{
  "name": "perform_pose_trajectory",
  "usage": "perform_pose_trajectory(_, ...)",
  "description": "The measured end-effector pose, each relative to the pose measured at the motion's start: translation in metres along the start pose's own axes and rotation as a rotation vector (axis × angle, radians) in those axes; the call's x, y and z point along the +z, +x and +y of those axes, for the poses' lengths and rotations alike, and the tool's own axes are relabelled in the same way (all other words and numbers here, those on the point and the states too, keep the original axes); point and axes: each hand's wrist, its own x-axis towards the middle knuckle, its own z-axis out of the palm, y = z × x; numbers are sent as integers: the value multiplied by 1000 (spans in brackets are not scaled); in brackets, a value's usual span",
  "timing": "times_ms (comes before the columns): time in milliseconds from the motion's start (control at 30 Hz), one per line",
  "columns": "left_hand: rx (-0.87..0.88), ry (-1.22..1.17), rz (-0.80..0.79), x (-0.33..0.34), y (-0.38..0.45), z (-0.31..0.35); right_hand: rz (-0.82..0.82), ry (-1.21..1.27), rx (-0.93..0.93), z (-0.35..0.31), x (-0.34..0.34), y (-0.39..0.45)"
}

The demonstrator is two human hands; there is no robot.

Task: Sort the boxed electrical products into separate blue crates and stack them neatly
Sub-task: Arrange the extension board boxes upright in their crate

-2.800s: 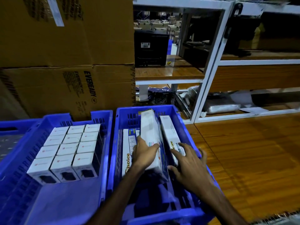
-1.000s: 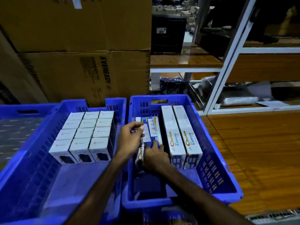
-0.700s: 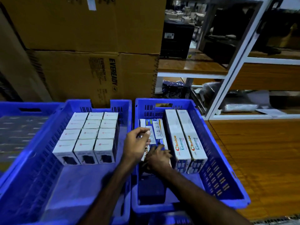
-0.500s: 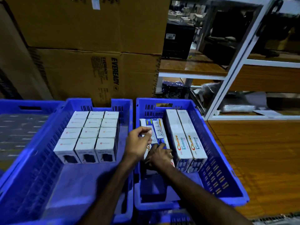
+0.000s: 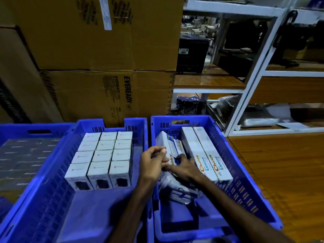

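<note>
Two hands meet in the right blue crate (image 5: pixel 243 165): the left hand (image 5: pixel 152 165) and right hand (image 5: pixel 184 168) both grip a tilted Choice box (image 5: pixel 166 146) beside two flat Choice boxes (image 5: pixel 205 153).

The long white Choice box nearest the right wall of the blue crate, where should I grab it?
Grip the long white Choice box at its near end, from above, I think. It stands on edge against its twin, near the blue crate's wall, so the long sides look hard to reach.
</note>
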Motion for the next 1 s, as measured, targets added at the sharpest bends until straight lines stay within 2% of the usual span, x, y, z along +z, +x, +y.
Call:
perform_pose_trajectory(200,126,35,149,-2,4,0,-117,542,-82,17,-19,-5)
perform_pose_trajectory(267,159,63,172,-2,0,3,-135,622,-122,24,-21,-14)
perform_pose_trajectory(400,109,111,136,1,-3,0,-122,777,-173,35,-11,-21)
perform_pose_trajectory(533,52,29,64,4,-5,2,-106,932,-274,36,-5,-24)
perform_pose_trajectory(633,-55,-110,-23,6,-6,6,-119,986,-348,36,-10,-27)
perform_pose_trajectory(867,-150,-129,-190,31,-10,6,-131,1000,-466,42,-18,-28)
perform_pose_trajectory(1000,-308,-137,-216,34,2,5,-85,978,-480,52,-19,-26)
